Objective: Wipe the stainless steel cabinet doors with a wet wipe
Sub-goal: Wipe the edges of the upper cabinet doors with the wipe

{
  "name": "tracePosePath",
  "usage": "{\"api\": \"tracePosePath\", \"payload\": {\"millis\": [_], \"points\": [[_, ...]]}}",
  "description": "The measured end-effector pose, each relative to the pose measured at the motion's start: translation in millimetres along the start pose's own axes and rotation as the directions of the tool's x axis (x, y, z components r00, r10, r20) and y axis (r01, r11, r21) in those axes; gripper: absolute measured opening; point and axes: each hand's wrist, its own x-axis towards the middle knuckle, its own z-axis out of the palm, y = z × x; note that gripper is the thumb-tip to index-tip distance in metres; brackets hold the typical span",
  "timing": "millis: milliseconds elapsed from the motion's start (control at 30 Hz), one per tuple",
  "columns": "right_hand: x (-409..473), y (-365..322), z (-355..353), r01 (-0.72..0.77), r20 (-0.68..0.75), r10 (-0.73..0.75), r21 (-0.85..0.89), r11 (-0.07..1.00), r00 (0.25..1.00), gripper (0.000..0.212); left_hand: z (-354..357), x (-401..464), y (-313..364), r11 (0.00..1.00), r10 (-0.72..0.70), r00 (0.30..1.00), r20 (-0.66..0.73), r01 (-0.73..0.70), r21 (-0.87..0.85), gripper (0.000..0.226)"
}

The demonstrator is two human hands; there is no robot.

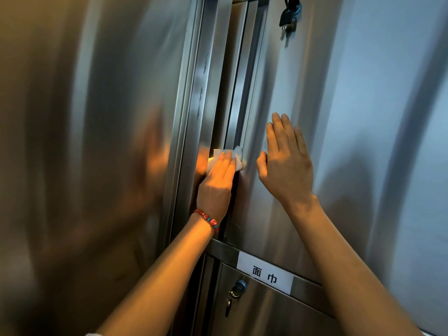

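Two tall stainless steel cabinet doors fill the head view, the left door point(97, 141) and the right door point(363, 117), with a recessed vertical channel point(240, 93) between them. My left hand point(218, 180), wearing a red bead bracelet, presses a white wet wipe point(238, 156) flat against the lower part of that channel at the right door's left edge. My right hand point(286, 163) lies flat on the right door just beside it, fingers together and pointing up, holding nothing.
Keys point(288, 18) hang from a lock at the top of the right door. Below a horizontal rail, a white label point(265, 275) with two characters sits above a lower door with a second lock and key point(236, 291).
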Motion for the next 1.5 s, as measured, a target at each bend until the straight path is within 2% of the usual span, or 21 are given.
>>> {"api": "tracePosePath", "payload": {"millis": [167, 767, 967, 1200, 1500], "points": [[0, 0, -1, 0.005, -0.004, -0.005, -0.015, 1.0, 1.0, 0.054, -1, -1, -3, 0.999, 0.047, 0.999, 0.001, -0.047, 0.028, 0.033], [0, -1, -2, 0.007, 0.008, -0.007, -0.026, 1.0, 1.0, 0.052, -3, -7, -8, 0.975, 0.171, 0.985, -0.034, -0.164, 0.147, 0.03], [0, 0, -1, 0.0, -0.004, 0.0, -0.019, 1.0, 1.0, 0.053, -3, -4, -5, 0.981, 0.143, 0.99, -0.004, -0.141, 0.136, 0.033], [0, 0, -1, 0.001, 0.01, -0.001, -0.016, 1.0, 1.0, 0.052, -7, -30, -5, 0.969, 0.172, 0.984, 0.042, -0.177, 0.17, 0.034], [0, 0, 0, 0.002, 0.006, -0.002, -0.014, 1.0, 1.0, 0.052, -2, -32, -2, 0.976, 0.145, 0.989, 0.016, -0.146, 0.164, 0.035]]}}
